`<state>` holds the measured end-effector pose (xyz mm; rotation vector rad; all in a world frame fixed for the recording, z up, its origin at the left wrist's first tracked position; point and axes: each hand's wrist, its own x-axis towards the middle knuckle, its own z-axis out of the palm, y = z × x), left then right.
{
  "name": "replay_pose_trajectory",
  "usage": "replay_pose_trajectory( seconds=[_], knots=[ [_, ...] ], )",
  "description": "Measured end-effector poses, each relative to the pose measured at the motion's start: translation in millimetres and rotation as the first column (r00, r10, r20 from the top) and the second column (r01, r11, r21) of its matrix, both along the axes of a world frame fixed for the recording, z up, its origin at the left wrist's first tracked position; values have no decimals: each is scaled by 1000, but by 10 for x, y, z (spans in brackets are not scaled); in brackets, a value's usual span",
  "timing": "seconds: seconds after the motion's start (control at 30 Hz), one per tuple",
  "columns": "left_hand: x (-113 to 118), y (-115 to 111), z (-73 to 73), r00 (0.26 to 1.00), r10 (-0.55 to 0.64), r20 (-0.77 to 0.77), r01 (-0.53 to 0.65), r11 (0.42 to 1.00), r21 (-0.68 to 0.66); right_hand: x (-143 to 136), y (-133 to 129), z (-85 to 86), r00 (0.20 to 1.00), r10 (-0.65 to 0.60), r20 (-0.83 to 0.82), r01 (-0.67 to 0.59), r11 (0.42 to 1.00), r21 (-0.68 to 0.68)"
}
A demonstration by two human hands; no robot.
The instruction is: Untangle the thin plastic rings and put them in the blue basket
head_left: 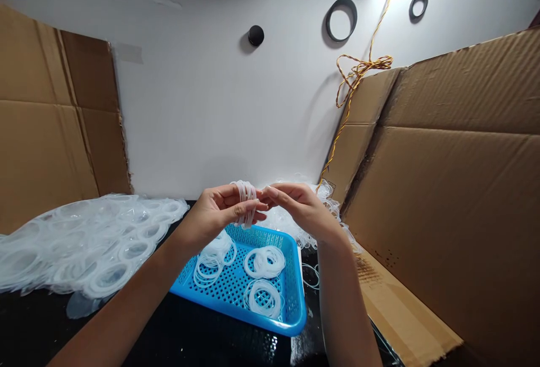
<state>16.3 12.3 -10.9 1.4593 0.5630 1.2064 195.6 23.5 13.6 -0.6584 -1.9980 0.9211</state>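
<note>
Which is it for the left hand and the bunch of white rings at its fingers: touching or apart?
Touching. The head view shows the bunch of white rings looped over the left hand, its thumb across them.

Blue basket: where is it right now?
In the head view, the blue basket sits low and just right of centre on the black surface, below both hands.

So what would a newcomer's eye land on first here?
Probably the bright blue basket at the lower middle, with white rings inside. Just above it, the left hand has more rings looped over its fingers, beside the right hand. Big cardboard sheets flank both sides.
</note>
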Motion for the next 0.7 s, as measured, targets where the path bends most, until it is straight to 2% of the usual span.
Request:
replay_pose_trajectory(
  seconds=[0.13, 0.23, 0.3, 0.43, 0.5, 0.7],
  knots=[
    [-26, -30, -5, 991, -51, -120, 63, 993, 99, -66, 77, -60, 991, 123, 60, -121, 992, -42],
    [-48, -35, -8, 977, -65, -204, 96, 984, 147, -114, 112, -114, 993, 110, 43, -109, 994, -8],
    [-59, -35, -13, 967, -83, -240, 123, 980, 157, -136, 106, -135, 993, 118, 28, -117, 992, -37],
    [-71, -46, -24, 948, -146, -282, 196, 968, 158, -151, 90, -147, 955, 297, 4, -292, 942, -168],
    [-70, -64, -19, 947, -178, -269, 221, 965, 140, -149, 91, -144, 939, 341, -31, -341, 920, -194],
    [-44, -104, 22, 975, -88, -205, 123, 978, 167, -190, 47, -117, 962, 168, -217, -216, 952, -217]
  ],
)
